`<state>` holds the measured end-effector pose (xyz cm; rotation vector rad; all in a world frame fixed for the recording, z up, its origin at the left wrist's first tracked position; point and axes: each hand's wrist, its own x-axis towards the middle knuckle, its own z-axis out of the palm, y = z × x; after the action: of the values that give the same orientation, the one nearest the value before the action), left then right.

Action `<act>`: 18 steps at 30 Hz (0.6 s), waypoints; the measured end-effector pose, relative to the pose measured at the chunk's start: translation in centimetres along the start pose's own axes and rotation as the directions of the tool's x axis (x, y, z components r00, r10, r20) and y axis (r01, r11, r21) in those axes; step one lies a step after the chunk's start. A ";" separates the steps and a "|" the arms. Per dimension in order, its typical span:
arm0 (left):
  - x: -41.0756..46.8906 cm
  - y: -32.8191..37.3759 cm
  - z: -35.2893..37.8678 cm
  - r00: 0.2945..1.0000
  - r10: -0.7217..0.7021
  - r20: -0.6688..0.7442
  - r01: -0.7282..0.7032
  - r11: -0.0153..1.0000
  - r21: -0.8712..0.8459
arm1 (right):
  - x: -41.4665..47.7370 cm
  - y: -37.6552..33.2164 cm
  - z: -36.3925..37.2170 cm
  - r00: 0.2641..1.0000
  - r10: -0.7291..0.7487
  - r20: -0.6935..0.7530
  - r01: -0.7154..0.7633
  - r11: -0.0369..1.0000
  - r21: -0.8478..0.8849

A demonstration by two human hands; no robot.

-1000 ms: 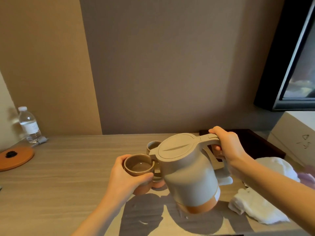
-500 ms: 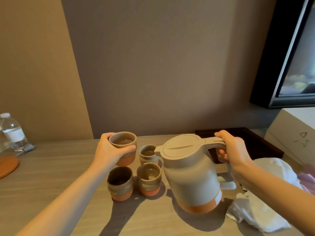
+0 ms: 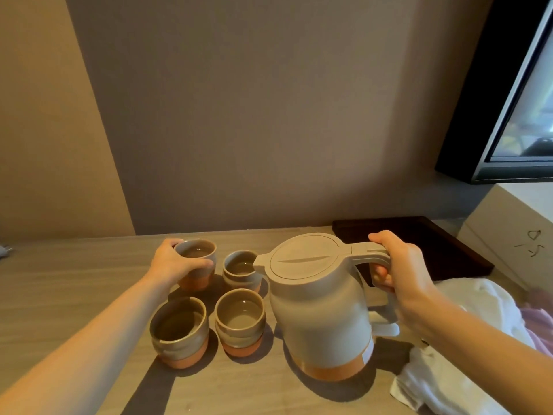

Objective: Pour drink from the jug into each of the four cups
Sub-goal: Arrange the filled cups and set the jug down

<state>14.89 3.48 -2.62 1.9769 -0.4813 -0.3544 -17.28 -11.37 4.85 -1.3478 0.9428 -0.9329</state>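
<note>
Now your left hand [image 3: 171,262] grips the back-left cup [image 3: 196,253] on the pale wood counter [image 3: 65,283], while your right hand [image 3: 410,274], fingers [image 3: 379,272] curled, holds the upright jug [image 3: 320,310] by its handle, brown wall [image 3: 269,115] behind.

Open table [image 3: 74,280] left of cups [image 3: 239,322]; jug [image 3: 323,319] crowds their right, cloth [image 3: 449,381] beyond jug, dark tray [image 3: 434,244] behind.

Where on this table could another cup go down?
The widest bare wood is left of the four cups, out to the table's left edge. A second strip runs along the near edge, before cups and jug. Crowded: cups packed beside the jug; right of it lie a white cloth and dark tray.
</note>
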 end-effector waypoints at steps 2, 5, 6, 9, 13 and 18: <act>0.9 -0.5 0.3 0.999 -0.038 0.026 0.036 0.997 0.067 | 0.4 0.3 0.0 1.000 0.017 0.015 -0.017 1.000 0.016; 1.7 -1.2 0.7 0.998 -0.057 0.038 0.051 0.989 0.140 | 0.7 0.8 0.1 0.999 0.023 0.034 -0.023 1.000 0.019; 1.8 -1.4 0.7 0.997 -0.062 0.040 0.055 0.986 0.156 | 0.7 0.9 0.1 0.999 0.022 0.035 -0.022 1.000 0.015; 1.9 -1.8 0.7 0.997 -0.063 0.041 0.054 0.981 0.184 | 0.7 1.2 0.2 0.999 0.008 0.036 -0.008 1.000 0.006; 1.4 -2.3 0.4 0.997 -0.067 0.031 0.060 0.980 0.191 | 0.6 1.0 0.6 0.999 0.007 0.037 -0.008 1.000 0.014; 0.5 -2.1 -0.1 0.994 -0.077 0.084 0.055 0.971 0.234 | 0.1 0.2 0.9 0.999 0.000 0.035 -0.002 0.999 0.045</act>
<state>15.77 4.14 -4.43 2.2138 -0.5365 -0.4499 -16.42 -11.13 4.61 -1.3213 0.8909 -0.9219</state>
